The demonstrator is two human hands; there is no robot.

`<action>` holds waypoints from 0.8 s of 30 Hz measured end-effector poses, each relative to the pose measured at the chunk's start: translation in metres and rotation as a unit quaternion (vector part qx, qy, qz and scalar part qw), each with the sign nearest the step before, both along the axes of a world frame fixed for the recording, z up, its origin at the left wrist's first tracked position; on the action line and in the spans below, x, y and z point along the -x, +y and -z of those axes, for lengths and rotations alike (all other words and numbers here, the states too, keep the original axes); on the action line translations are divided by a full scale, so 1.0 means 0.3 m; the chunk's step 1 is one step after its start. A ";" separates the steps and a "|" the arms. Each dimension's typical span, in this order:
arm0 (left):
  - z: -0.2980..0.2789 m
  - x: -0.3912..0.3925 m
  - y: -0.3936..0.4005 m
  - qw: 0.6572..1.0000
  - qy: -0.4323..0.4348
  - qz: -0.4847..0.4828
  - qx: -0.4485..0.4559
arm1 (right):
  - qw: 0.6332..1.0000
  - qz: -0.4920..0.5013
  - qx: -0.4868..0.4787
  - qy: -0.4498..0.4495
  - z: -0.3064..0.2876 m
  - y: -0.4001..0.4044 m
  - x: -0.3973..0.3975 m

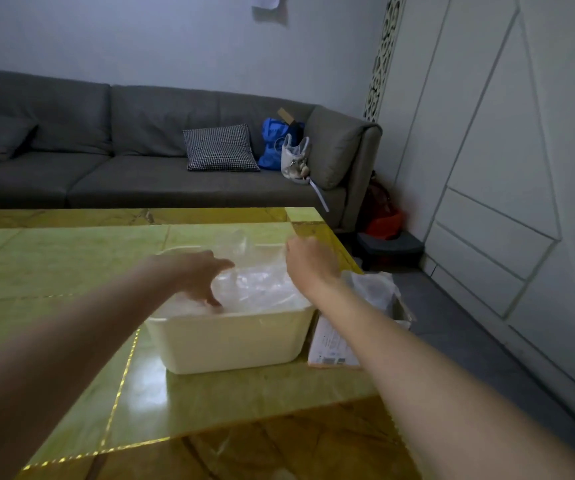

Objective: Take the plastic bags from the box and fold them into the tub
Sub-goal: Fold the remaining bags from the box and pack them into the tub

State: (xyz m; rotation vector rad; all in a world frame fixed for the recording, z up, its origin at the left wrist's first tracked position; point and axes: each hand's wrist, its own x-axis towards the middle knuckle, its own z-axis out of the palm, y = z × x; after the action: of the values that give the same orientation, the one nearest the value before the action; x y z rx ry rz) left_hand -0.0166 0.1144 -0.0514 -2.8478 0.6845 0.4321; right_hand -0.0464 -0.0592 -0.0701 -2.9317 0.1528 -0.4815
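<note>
Plastic bags fill the white tub, and my left hand is down among them, fingers spread and pressing, I judge to flatten the pile so more fits. My right hand hovers at the tub's far right rim, fingers curled over; I cannot tell whether it pinches the film there. Out from the hands, the tub sits on the green desk, and the cardboard box stands just beside it at the desk's right edge, more crumpled plastic poking from its top.
</note>
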 end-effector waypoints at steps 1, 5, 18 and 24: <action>0.025 -0.016 -0.001 1.000 0.003 0.000 -0.009 | 0.999 -0.010 0.046 0.011 -0.018 0.004 0.008; 0.053 -0.060 -0.021 1.000 0.017 0.008 -0.002 | 0.990 -0.090 0.105 -0.037 -0.100 0.016 0.001; 0.119 -0.129 0.079 0.993 0.091 -0.050 -0.063 | 0.914 -0.066 0.122 0.380 0.062 0.065 -0.114; 0.000 -0.078 0.092 0.993 0.100 -0.061 -0.024 | 0.909 -0.105 0.156 0.371 0.036 0.055 -0.095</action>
State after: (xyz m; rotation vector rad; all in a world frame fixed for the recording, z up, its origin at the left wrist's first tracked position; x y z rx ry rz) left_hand 0.0068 0.1420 -0.0516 -2.8365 0.5256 0.7498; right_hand -0.0178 -0.0426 -0.0809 -3.2168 -0.1697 0.7234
